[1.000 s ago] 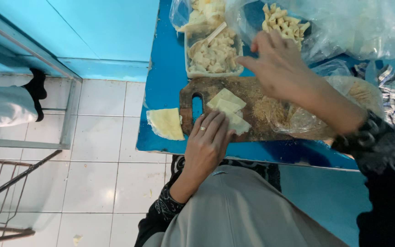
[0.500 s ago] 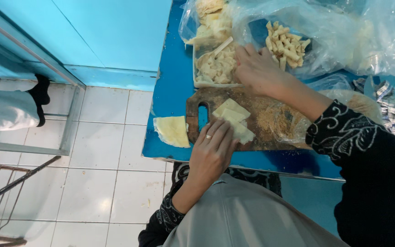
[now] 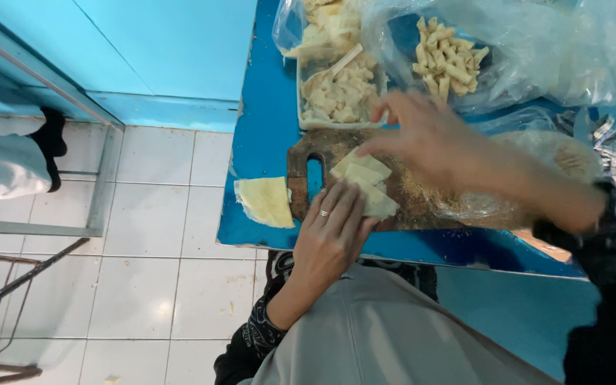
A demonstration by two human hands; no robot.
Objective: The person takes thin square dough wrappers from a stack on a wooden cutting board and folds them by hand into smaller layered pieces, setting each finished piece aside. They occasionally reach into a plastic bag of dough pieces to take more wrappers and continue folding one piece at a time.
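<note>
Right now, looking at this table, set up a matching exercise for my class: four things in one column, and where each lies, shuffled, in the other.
Things:
1. left hand
2. right hand
3. loose pale sheet
4. rolled pieces

Places:
A. inside the clear plastic bag
B. on the blue table, left of the wooden board
C. resting on the stacked sheets
D. above the board, near the white tray

Pairs: 1-C, 2-D, 3-B, 4-A

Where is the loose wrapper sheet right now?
The wrapper sheet lies on the blue table's left edge, just left of the cutting board.
</note>
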